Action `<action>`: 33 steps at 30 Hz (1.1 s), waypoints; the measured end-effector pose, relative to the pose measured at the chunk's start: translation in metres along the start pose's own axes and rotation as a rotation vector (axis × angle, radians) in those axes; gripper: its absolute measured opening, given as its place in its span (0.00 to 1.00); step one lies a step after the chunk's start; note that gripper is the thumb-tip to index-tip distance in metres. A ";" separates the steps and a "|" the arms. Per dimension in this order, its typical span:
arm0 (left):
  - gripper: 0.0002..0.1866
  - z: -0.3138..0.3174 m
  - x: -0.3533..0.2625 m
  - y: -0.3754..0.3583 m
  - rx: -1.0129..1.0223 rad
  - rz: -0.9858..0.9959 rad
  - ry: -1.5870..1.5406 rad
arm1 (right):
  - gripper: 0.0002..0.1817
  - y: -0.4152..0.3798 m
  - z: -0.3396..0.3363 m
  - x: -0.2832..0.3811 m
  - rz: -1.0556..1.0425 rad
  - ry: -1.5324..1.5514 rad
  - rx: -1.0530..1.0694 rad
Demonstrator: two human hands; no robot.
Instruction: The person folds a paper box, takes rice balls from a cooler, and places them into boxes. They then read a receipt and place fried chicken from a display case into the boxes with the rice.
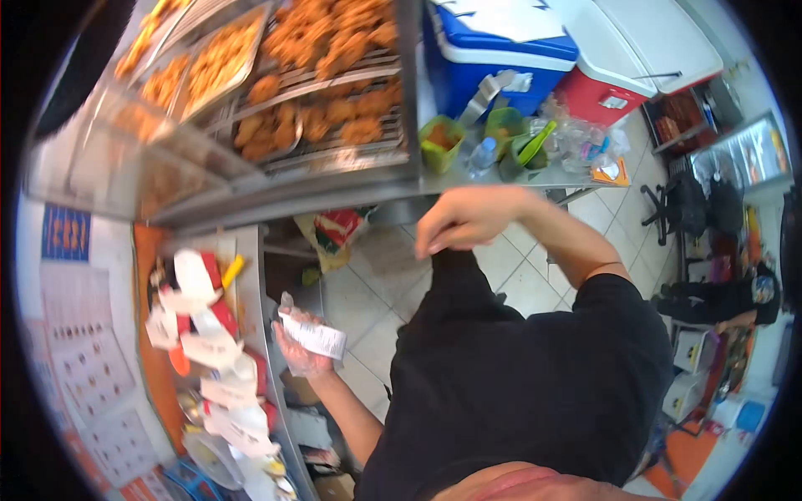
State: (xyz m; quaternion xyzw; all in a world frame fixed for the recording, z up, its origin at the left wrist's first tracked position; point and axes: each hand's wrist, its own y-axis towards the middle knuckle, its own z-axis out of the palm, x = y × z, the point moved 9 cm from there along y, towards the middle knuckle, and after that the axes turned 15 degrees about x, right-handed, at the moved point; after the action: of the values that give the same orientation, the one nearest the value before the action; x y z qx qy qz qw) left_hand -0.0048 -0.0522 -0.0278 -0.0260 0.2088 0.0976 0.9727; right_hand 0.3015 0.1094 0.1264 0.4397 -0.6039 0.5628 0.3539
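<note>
My left hand, in a clear plastic glove, is closed around a small white packet with dark print, beside the edge of the left counter. I cannot make out what kind of packet it is. In front of my body, my right hand is bare and slightly blurred. Its fingers curl inward with the tips close together, and whatever may be inside them is hidden. It is near the front edge of the metal counter below the display case. Red and white food boxes lie in a row on the left counter.
Fried food fills trays in the display case. A blue cooler, a red cooler, a small bottle and green containers with light-green tongs stand at right. A bag is below the counter. Another person is at far right.
</note>
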 end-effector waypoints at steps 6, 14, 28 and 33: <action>0.23 -0.030 0.044 0.085 -0.118 0.035 0.183 | 0.10 -0.342 -0.184 0.029 -0.274 -0.586 -0.896; 0.22 -0.191 0.140 0.059 -0.629 -0.014 0.110 | 0.18 -0.567 -0.482 -0.239 0.524 -0.169 -1.084; 0.20 -0.127 0.203 0.059 -0.595 -0.061 0.237 | 0.40 -0.518 -0.574 -0.571 1.259 -0.502 -0.410; 0.18 -0.130 0.222 0.066 -0.621 -0.055 0.226 | 0.37 -0.517 -0.544 -0.538 1.406 -0.221 -0.081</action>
State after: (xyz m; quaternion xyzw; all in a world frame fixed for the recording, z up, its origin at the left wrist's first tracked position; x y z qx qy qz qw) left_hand 0.1280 0.0406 -0.2376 -0.3374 0.2751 0.1269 0.8913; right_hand 0.9409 0.7302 -0.1159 -0.0130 -0.7973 0.5869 -0.1403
